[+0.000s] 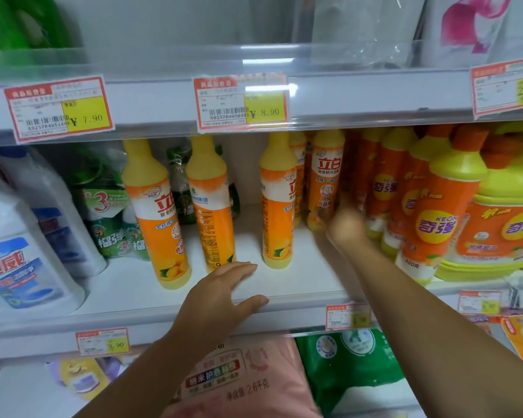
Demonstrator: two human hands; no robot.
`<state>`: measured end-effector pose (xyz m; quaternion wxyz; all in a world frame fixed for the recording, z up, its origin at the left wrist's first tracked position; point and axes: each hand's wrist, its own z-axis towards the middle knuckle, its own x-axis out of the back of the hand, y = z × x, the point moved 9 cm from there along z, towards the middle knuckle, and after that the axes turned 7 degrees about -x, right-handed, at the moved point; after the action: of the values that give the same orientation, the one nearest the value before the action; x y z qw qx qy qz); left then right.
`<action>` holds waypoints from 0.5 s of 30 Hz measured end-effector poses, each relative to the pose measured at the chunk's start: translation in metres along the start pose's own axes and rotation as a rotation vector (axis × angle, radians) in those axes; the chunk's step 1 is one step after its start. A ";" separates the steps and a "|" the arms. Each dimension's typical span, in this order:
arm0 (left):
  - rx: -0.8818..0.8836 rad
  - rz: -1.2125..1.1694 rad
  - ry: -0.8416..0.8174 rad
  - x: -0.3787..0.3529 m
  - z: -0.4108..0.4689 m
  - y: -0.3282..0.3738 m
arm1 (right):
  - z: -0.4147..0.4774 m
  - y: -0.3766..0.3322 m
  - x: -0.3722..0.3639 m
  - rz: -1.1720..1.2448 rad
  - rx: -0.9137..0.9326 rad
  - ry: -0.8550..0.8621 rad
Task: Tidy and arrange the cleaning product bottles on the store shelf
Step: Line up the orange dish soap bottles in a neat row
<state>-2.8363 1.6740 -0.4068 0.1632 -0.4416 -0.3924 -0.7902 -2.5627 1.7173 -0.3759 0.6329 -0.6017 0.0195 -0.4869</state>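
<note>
Three tall yellow-and-orange dish-soap bottles stand upright on the white shelf (299,285): one at front left (156,212), one in the middle (213,203), one to its right (277,206). Further back stands a fourth bottle (326,173), with more behind it. My left hand (224,294) lies flat at the shelf's front edge, fingers spread, holding nothing, just below the middle bottle. My right hand (343,226) reaches deep into the shelf and is at the base of the fourth bottle. It is motion-blurred, so its grip is unclear.
Orange-capped bottles (435,212) and a large yellow jug (501,224) crowd the right side. White detergent jugs (21,251) and green packs (112,218) fill the left. Price tags (242,104) hang from the shelf above. Below lie a pink bag (248,378) and a green bag (351,363).
</note>
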 end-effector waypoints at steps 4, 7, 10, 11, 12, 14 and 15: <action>0.009 -0.005 -0.012 -0.002 0.001 -0.002 | 0.013 -0.005 -0.011 0.010 -0.025 -0.028; 0.005 -0.002 -0.012 -0.003 0.000 -0.003 | 0.020 -0.005 -0.017 -0.003 -0.021 -0.032; -0.004 -0.007 -0.003 -0.002 -0.002 -0.001 | 0.019 -0.005 -0.018 0.016 -0.046 -0.025; -0.006 -0.008 0.000 -0.001 -0.002 0.000 | 0.018 -0.006 -0.018 0.021 -0.049 -0.030; -0.009 -0.010 0.004 -0.001 -0.002 0.001 | 0.016 -0.005 -0.019 0.033 -0.066 -0.054; -0.014 -0.019 0.005 0.000 -0.002 0.001 | 0.007 -0.005 -0.017 0.035 -0.074 -0.072; -0.013 -0.023 0.004 0.000 -0.001 0.001 | -0.001 -0.009 -0.010 0.056 -0.063 -0.063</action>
<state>-2.8362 1.6720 -0.4066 0.1518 -0.4367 -0.3920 -0.7954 -2.5746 1.7248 -0.3748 0.6271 -0.6356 0.0318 -0.4491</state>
